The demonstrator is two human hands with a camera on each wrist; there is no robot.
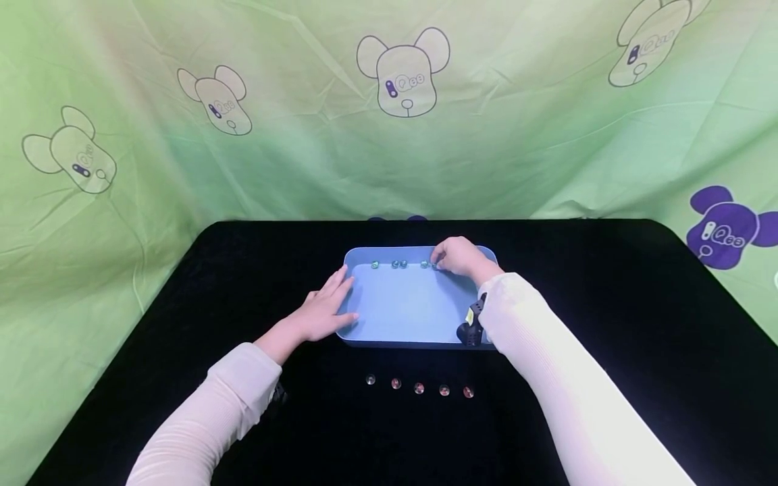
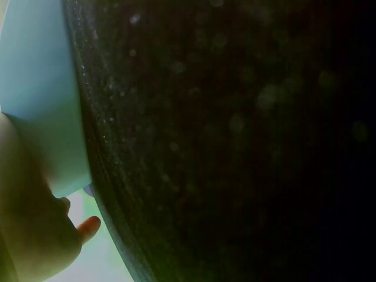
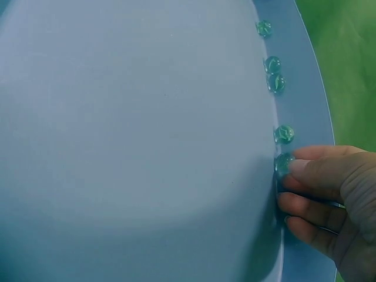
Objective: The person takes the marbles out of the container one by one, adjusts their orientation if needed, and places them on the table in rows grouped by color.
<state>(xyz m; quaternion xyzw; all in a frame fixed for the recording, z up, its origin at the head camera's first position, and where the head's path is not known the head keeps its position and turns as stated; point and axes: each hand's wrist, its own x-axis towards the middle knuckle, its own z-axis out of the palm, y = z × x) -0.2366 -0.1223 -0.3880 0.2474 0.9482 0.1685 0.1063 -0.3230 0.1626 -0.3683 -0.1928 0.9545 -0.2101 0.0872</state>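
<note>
A light blue tray (image 1: 419,341) sits mid-table on the black cloth. Several green marbles (image 1: 398,264) line the inside of its far wall, and the right wrist view shows the same green marbles (image 3: 274,73). My right hand (image 1: 457,257) reaches into the far right corner. Its curled fingertips (image 3: 302,170) pinch the nearest green marble (image 3: 284,163) against the wall. My left hand (image 1: 325,307) lies flat with straight fingers on the tray's left rim. In the left wrist view, that left hand (image 2: 32,235) rests beside the tray's outer wall (image 2: 41,94).
A row of several marbles, one clear marble (image 1: 371,380) and the others reddish marbles (image 1: 431,389), lies on the black table (image 1: 608,283) in front of the tray. A green cloth with bear prints (image 1: 404,74) hangs behind and at the sides.
</note>
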